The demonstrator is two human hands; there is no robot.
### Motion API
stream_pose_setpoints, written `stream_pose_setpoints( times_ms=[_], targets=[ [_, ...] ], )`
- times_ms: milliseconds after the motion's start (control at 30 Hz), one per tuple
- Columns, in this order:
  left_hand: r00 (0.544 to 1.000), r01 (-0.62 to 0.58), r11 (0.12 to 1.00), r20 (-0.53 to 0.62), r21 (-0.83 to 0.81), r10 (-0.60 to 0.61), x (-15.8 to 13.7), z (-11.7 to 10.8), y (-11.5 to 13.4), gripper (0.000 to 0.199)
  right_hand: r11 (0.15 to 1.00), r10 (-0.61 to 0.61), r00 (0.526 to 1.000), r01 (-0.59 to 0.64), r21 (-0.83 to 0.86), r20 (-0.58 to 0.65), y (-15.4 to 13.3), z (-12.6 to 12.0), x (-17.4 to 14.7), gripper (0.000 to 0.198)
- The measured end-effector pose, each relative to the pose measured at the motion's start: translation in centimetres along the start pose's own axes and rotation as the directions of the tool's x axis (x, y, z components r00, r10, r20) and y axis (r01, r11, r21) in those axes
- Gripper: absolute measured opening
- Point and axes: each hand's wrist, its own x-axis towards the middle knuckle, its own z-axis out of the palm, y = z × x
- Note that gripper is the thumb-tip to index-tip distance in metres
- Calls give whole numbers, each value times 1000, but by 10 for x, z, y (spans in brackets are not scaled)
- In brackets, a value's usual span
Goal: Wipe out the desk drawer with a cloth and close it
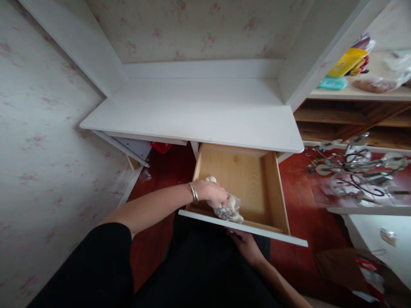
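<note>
A pale wooden drawer (250,179) with a white front is pulled out from under a white desk (199,107). Inside it, near the front left corner, my left hand (213,193) is closed on a bunched white and grey patterned cloth (226,212). The cloth rests on the drawer bottom against the inner side of the front panel. My right hand (244,244) is at the outer face of that panel, fingers curled at a small shiny handle (229,231); the panel's edge partly hides the fingertips.
Flowered wallpaper (41,149) closes off the left side. At right, a chandelier (369,171) with glass shades lies low, below wooden shelves (334,112) topped with a yellow container (348,63). A red object (161,147) sits under the desk on the red-brown floor (160,171).
</note>
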Motion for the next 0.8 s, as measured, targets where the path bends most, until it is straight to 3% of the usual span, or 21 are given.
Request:
stream_pose_setpoints(
  times_ms=[167,333,433,600,800],
  targets=[
    [985,168,983,-63,74,-163,-27,21,-30,7,1000,14,1000,-15,3,7,4,1,0,41],
    [944,250,965,-243,79,-224,-11,38,-46,10,999,38,999,-38,-3,3,-1,0,-2,42],
    [896,305,951,-353,52,-269,1,32,-68,13,999,40,999,-40,3,3,-6,0,-4,43],
    [801,361,931,-493,-54,-340,10,5,-104,12,997,68,998,-68,25,-15,-12,1,-5,47],
    [694,322,879,-543,-353,-472,9,-4,-95,9,996,66,997,-64,65,-34,-11,4,-6,48]
  ],
)
